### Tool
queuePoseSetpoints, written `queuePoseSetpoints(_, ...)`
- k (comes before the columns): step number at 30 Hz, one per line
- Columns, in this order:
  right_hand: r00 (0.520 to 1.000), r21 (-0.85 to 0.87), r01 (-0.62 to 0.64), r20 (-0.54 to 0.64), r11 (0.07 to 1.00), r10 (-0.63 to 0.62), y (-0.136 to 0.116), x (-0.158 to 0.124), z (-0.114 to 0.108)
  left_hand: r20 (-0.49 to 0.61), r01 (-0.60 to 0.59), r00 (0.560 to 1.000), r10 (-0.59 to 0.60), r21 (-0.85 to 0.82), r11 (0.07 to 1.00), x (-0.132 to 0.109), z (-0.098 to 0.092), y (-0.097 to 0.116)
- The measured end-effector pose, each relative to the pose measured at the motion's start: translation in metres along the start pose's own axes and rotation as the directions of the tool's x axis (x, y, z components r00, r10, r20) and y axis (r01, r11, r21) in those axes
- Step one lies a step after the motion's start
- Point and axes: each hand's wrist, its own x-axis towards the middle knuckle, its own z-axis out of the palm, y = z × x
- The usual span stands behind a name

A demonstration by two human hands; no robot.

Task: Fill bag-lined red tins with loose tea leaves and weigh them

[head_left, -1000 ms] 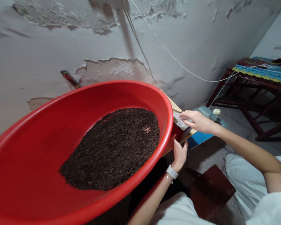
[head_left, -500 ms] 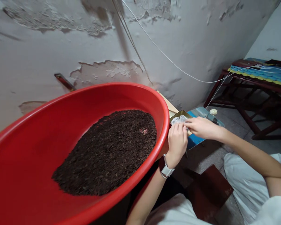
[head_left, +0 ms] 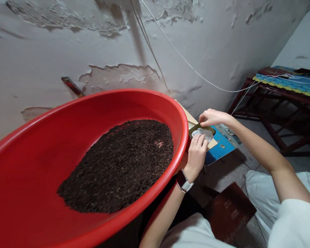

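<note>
Beside the right end of a large red basin (head_left: 181, 144), my left hand (head_left: 197, 153) rests with curled fingers on a crumpled clear plastic bag (head_left: 206, 132). The bag lies in a shallow gold-coloured tin (head_left: 194, 129), partly hidden by that hand. My right hand (head_left: 212, 117) is at the tin's far edge, its fingertips pinched together. What lies between those fingertips, if anything, is too small to make out. Dark, dry shredded leaves, like loose tea (head_left: 124, 165), are heaped in the basin.
A blue low table (head_left: 219, 148) stands under and beyond the tin. A dark red stool (head_left: 232, 210) is below my arms. White cable (head_left: 191, 67) hangs along the peeling wall toward a dark wooden frame (head_left: 268, 117) with blue and yellow mats.
My right hand has moved up and away from my left hand to the tin's far edge. My left hand stays at the plastic bag, which now shows more.
</note>
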Motion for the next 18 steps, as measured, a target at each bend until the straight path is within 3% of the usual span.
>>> queuePoseSetpoints(4,0.992,-0.069,0.001,0.125,0.998,0.007,-0.001,0.015,0.019,-0.094,-0.128,0.988,0.121,-0.071,0.989,-0.001,0.001,-0.001)
queuePoseSetpoints(7,0.994,-0.089,-0.007,0.104,0.996,0.016,0.003,0.015,0.021,-0.088,-0.247,0.967,0.241,-0.076,0.966,-0.002,-0.005,-0.003)
queuePoseSetpoints(9,1.0,-0.06,0.007,0.023,0.998,-0.005,0.013,0.008,0.013,-0.034,-0.253,0.967,0.252,-0.043,0.966,-0.003,-0.009,-0.004)
queuePoseSetpoints(13,0.962,0.044,-0.006,-0.271,0.999,0.018,0.041,-0.011,0.003,0.079,-0.126,0.99,0.119,0.101,0.987,-0.004,-0.012,-0.004)
queuePoseSetpoints(16,0.907,0.088,0.01,-0.421,0.996,0.028,0.056,-0.026,0.017,0.115,-0.064,0.992,0.043,0.189,0.98,-0.005,-0.008,-0.002)
queuePoseSetpoints(18,0.891,0.038,-0.008,-0.453,0.999,0.025,0.06,-0.034,0.033,0.127,-0.026,0.992,-0.003,0.225,0.974,-0.007,-0.005,0.001)
